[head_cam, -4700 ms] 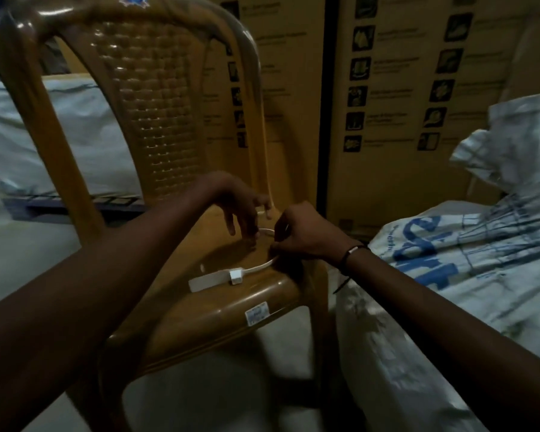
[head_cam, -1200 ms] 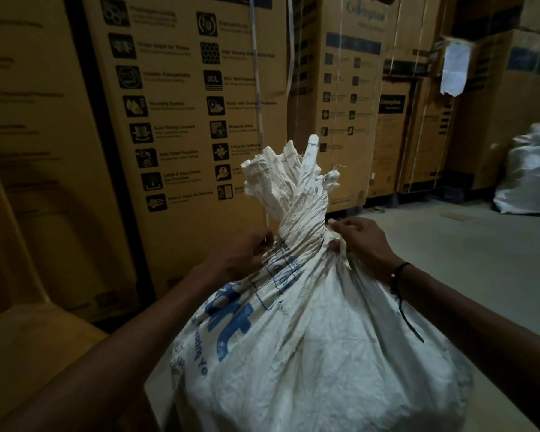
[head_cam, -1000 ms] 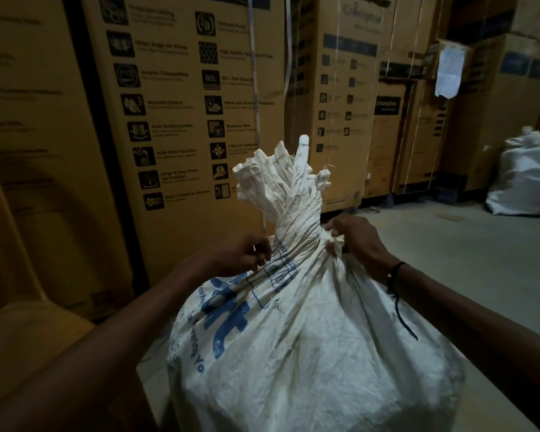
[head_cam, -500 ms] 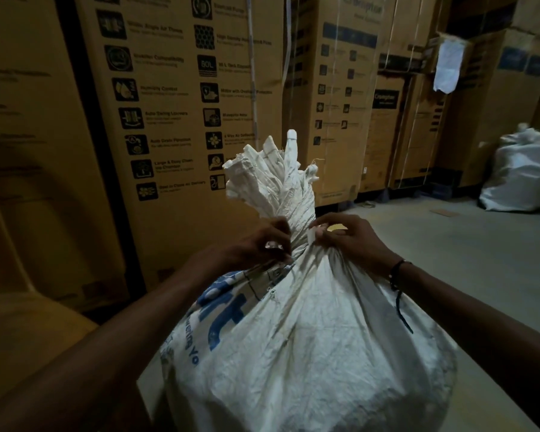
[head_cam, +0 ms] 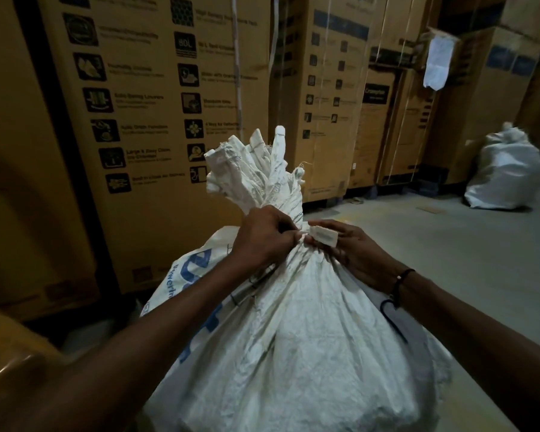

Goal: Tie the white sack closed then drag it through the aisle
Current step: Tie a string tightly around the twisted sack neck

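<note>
the white sack (head_cam: 293, 353) stands on the concrete floor (head_cam: 465, 260) beside stacked cartons (head_cam: 169, 88). the left hand (head_cam: 262, 241) grips its twisted neck, fingers curled round it. the right hand (head_cam: 353, 251) pinches a white tag seal (head_cam: 323, 236) against the neck.

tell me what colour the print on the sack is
Blue lettering on the white sack, seen on its left side in the head view.

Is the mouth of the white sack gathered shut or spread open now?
Gathered shut. The white sack narrows to a twisted neck where the left hand and right hand hold a white tie tag. Whether it is locked: cannot tell.
</note>
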`<state>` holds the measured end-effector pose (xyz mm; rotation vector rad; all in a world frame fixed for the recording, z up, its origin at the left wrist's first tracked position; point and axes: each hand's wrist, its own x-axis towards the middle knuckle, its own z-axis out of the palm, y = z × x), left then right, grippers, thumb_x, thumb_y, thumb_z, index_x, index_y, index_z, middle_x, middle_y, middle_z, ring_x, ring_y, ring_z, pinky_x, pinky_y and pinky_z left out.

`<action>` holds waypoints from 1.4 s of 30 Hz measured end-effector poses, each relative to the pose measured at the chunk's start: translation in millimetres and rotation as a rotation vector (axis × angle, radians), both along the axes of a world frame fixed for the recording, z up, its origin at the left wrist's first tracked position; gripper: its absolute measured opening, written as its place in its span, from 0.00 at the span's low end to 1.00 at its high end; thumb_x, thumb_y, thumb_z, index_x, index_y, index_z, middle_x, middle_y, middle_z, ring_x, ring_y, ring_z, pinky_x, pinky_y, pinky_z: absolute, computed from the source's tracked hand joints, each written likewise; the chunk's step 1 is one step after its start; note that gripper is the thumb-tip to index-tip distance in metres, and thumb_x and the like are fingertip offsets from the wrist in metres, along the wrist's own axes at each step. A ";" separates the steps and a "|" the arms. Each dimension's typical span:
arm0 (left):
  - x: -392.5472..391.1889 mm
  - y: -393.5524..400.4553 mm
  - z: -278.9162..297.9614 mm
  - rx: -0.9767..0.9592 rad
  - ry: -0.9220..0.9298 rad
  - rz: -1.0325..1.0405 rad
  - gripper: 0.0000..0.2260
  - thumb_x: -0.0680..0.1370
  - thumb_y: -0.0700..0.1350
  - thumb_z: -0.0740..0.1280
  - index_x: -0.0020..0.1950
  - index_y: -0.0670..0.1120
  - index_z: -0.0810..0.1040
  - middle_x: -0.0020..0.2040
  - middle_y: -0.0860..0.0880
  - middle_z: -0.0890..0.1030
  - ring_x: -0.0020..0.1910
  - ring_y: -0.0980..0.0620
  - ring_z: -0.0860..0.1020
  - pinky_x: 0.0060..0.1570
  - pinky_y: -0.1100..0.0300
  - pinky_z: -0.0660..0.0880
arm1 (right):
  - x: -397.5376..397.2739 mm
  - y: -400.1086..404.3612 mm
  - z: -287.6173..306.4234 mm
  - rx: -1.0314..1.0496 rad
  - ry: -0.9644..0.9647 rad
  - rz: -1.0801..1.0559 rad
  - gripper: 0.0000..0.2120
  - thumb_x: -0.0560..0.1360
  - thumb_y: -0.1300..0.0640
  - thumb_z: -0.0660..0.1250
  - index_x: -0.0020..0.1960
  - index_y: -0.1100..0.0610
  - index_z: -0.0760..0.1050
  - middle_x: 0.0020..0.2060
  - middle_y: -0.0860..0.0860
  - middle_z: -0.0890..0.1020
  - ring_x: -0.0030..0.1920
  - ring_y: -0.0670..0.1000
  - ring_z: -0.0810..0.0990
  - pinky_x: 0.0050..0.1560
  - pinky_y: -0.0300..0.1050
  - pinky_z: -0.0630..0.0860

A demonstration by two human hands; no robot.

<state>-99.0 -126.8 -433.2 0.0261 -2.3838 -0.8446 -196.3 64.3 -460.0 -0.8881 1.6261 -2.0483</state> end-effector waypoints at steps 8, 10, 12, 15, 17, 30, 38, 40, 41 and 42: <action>-4.3 21.1 6.7 -0.072 0.018 0.167 0.16 0.62 0.59 0.69 0.40 0.52 0.90 0.33 0.54 0.86 0.34 0.57 0.82 0.37 0.61 0.76 | -8.1 -2.2 -5.9 0.002 0.004 -0.005 0.15 0.81 0.73 0.60 0.58 0.60 0.81 0.46 0.54 0.89 0.46 0.50 0.88 0.43 0.37 0.83; -6.9 21.5 5.1 -0.095 0.016 0.171 0.13 0.64 0.57 0.71 0.39 0.51 0.89 0.33 0.53 0.85 0.34 0.57 0.82 0.38 0.61 0.76 | -9.9 -2.5 -7.8 0.005 0.005 -0.007 0.13 0.81 0.72 0.62 0.57 0.60 0.81 0.45 0.55 0.89 0.44 0.50 0.87 0.40 0.36 0.83; -6.5 20.1 4.4 -0.089 0.013 0.153 0.13 0.64 0.57 0.71 0.39 0.52 0.89 0.33 0.54 0.85 0.33 0.57 0.82 0.38 0.60 0.78 | -11.3 -2.7 -8.9 -0.001 0.000 -0.003 0.13 0.81 0.72 0.62 0.58 0.61 0.80 0.45 0.55 0.89 0.44 0.49 0.88 0.41 0.36 0.83; -3.2 18.1 5.4 -0.053 0.008 0.126 0.16 0.64 0.60 0.69 0.40 0.52 0.90 0.33 0.55 0.85 0.34 0.58 0.82 0.39 0.57 0.82 | -14.9 -3.3 -11.0 -0.009 -0.010 -0.001 0.13 0.81 0.72 0.61 0.59 0.61 0.81 0.48 0.56 0.89 0.48 0.51 0.88 0.51 0.39 0.85; -1.9 18.0 5.4 -0.045 0.010 0.124 0.15 0.64 0.60 0.69 0.40 0.53 0.90 0.33 0.56 0.86 0.34 0.59 0.83 0.40 0.56 0.83 | -15.0 -3.6 -11.8 -0.018 -0.020 0.004 0.14 0.82 0.72 0.61 0.59 0.61 0.81 0.51 0.58 0.89 0.52 0.53 0.88 0.57 0.42 0.84; 2.5 25.1 7.0 -0.032 -0.002 0.120 0.12 0.65 0.57 0.72 0.41 0.52 0.90 0.34 0.55 0.86 0.34 0.58 0.83 0.38 0.56 0.83 | -5.7 -1.3 -5.1 0.025 0.043 0.009 0.10 0.81 0.67 0.66 0.60 0.61 0.80 0.50 0.55 0.88 0.51 0.54 0.86 0.49 0.42 0.84; 0.5 11.4 0.0 -0.065 -0.083 -0.060 0.06 0.79 0.42 0.72 0.51 0.48 0.89 0.45 0.49 0.88 0.44 0.54 0.83 0.43 0.62 0.75 | 0.9 -4.0 -5.7 0.037 0.220 -0.188 0.13 0.73 0.64 0.79 0.54 0.65 0.80 0.48 0.61 0.86 0.48 0.59 0.85 0.55 0.54 0.83; 1.4 7.8 1.2 -0.079 -0.104 -0.079 0.07 0.79 0.40 0.72 0.54 0.47 0.89 0.47 0.47 0.88 0.45 0.53 0.83 0.39 0.66 0.73 | 1.9 -4.2 -3.7 0.065 0.238 -0.202 0.15 0.73 0.65 0.79 0.57 0.67 0.80 0.49 0.62 0.87 0.48 0.56 0.87 0.56 0.51 0.84; 2.3 7.0 2.0 -0.075 -0.097 -0.081 0.07 0.79 0.40 0.73 0.55 0.46 0.89 0.47 0.47 0.88 0.45 0.52 0.84 0.40 0.66 0.75 | 2.7 -4.2 -2.0 0.076 0.246 -0.202 0.15 0.73 0.66 0.78 0.58 0.67 0.80 0.50 0.62 0.87 0.48 0.54 0.87 0.55 0.47 0.84; 3.0 6.4 2.6 -0.067 -0.082 -0.080 0.07 0.78 0.40 0.74 0.55 0.45 0.89 0.47 0.46 0.88 0.46 0.52 0.85 0.42 0.65 0.78 | 4.1 -4.0 -0.2 0.079 0.253 -0.194 0.15 0.74 0.66 0.78 0.58 0.67 0.81 0.50 0.61 0.88 0.49 0.53 0.87 0.54 0.44 0.84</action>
